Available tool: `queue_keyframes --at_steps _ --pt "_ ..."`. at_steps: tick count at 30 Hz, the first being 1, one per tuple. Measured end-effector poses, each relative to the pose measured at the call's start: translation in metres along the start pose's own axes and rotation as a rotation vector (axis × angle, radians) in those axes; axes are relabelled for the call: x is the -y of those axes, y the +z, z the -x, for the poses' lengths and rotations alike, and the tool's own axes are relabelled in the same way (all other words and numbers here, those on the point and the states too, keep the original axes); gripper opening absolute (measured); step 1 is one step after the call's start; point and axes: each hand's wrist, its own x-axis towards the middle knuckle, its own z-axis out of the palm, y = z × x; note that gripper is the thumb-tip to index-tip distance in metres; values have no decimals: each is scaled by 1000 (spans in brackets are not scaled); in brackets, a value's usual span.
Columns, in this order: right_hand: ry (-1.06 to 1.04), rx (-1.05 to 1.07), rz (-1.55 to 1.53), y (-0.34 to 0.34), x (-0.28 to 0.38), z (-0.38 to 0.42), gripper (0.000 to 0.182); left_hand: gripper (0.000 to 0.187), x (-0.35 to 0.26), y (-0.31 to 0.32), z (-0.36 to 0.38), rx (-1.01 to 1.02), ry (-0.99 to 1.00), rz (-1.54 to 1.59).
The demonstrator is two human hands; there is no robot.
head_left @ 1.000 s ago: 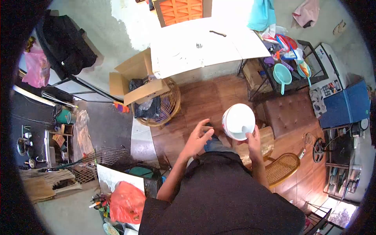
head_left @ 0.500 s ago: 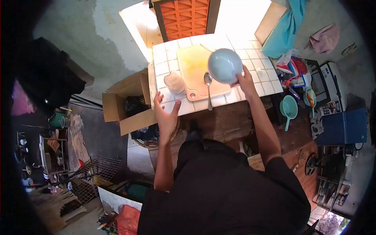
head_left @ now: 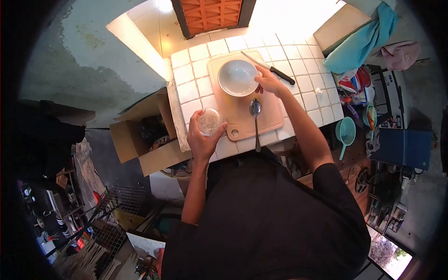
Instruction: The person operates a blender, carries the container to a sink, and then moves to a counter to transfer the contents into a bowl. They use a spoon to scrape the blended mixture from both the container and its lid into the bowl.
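A pale blue-white bowl (head_left: 237, 78) is over the upper part of the pink cutting board (head_left: 271, 114), and my right hand (head_left: 270, 82) grips it by the right rim. My left hand (head_left: 201, 142) curls round a clear glass jar (head_left: 209, 122) beside the board's left edge, thumb on one side and fingers on the other. What fills the jar looks pale and whitish. Between my hands, a metal spoon (head_left: 255, 112) lies on the board, its handle reaching past the near edge. A knife with a black handle (head_left: 283, 77) rests across the board's far right corner.
White tiles cover the counter (head_left: 305, 65). An open cardboard box (head_left: 126, 137) stands left of it. On the right are a green strainer (head_left: 345, 130) and a hanging turquoise cloth (head_left: 361, 42). An orange lattice panel (head_left: 210, 16) is at the back.
My left hand has closed round the jar, where before it was spread beside it. The bowl has moved left over the board with my right hand, uncovering the knife.
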Motion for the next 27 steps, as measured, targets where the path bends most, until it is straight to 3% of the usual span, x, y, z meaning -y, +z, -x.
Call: queue_keyframes --at_steps 4,6,8,10,12,13,15,17,20,22,25,27 --pt "-50 -34 113 -7 3 0 49 70 0 -6 -2 -37 -120 62" --pt "-341 -351 582 -8 -2 9 44 68 2 -10 -3 -101 -144 92" --pt "-333 -432 454 9 9 40 39 67 8 -17 1 -165 -182 117" --pt "-402 -285 105 29 7 72 42 63 17 -25 4 -245 -252 471" --pt "-258 -10 -281 68 20 109 50 63 13 -31 3 -253 -287 530" --pt "-252 -11 -285 81 29 119 50 64 11 -31 1 -229 -247 598" --pt "4 186 -708 99 47 128 58 65 6 -27 -7 -195 -203 664" --pt "-60 131 -633 105 63 129 60 66 -6 -14 -12 -113 -154 837" --pt "-131 37 -572 100 65 123 56 70 -11 0 -31 -30 -91 773" --pt "-265 -144 -369 98 62 116 51 66 -33 7 -53 -56 -103 760" --pt "-291 -252 -372 97 67 114 43 47 -37 20 -85 10 -29 800" --pt "-367 -348 -355 94 69 109 39 45 -34 25 -99 56 -33 805"
